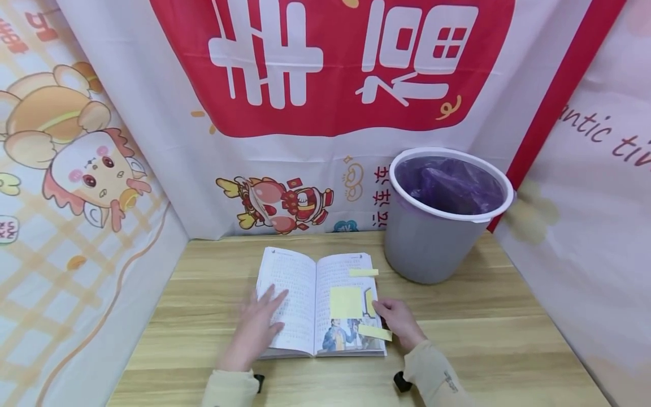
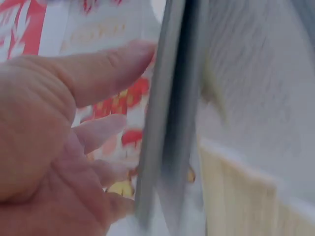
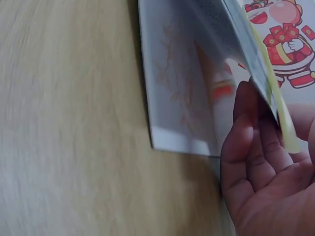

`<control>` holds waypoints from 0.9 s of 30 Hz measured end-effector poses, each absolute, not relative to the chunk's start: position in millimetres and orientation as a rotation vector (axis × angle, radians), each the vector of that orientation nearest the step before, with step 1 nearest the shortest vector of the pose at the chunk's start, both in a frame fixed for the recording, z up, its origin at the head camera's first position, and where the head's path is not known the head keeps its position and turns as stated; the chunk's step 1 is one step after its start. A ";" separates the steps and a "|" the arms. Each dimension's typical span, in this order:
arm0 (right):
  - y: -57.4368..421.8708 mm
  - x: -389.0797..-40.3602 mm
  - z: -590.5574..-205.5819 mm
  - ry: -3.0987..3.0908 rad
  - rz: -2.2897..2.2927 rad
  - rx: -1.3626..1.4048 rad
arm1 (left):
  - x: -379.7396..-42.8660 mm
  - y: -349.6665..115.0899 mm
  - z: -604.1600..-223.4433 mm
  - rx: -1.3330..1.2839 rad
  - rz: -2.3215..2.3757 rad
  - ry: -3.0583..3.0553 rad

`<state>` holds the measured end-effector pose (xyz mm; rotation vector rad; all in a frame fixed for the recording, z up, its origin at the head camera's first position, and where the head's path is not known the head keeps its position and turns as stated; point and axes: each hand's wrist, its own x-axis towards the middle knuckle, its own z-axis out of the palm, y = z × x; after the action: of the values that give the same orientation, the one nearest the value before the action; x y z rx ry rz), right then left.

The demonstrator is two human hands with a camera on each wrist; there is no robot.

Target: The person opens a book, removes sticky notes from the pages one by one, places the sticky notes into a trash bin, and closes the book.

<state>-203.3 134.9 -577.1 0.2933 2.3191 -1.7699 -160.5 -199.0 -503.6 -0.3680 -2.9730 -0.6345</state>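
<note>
I'd best keep my right hand (image 1: 400, 321) gentle so the square yellow paper note (image 1: 346, 303) isn't creased, and let my left hand (image 1: 254, 329) steady the open, white-paged paper book (image 1: 310, 305); my right fingers curl round its right page edge, my left spread over its left page. It lies near the back edge of the pale wood-grain table (image 1: 193, 316), a round grey plastic bin (image 1: 424, 249) by the back right corner

Left hand (image 1: 253, 328): back upward, fingers spread, thumb held apart.
Right hand (image 1: 400, 323): fingers curled beneath, thumb above, drawn into a pinch.
Forearms (image 1: 231, 389): sleeved, reaching forward, angled toward each other.
</note>
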 end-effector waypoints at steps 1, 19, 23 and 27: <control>136.1 -203.4 -577.0 2.332 -1.755 0.287 | -159.4 -191.2 -508.0 -0.398 -0.616 -2.975; 145.2 -202.2 -563.0 2.790 -1.212 0.143 | -151.5 -98.6 -559.4 -0.323 -0.570 -3.075; 135.7 -199.3 -551.0 3.118 -0.939 -0.211 | -149.0 -96.3 -558.4 -0.334 -0.493 -3.097; 121.5 -195.0 -544.8 3.245 -0.671 -0.671 | -147.8 -96.5 -555.8 -0.347 -0.449 -3.113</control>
<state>-195.0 121.5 -544.8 -0.6707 3.2449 -0.6709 -147.8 -96.5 -555.8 -0.3469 -3.1134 -0.4490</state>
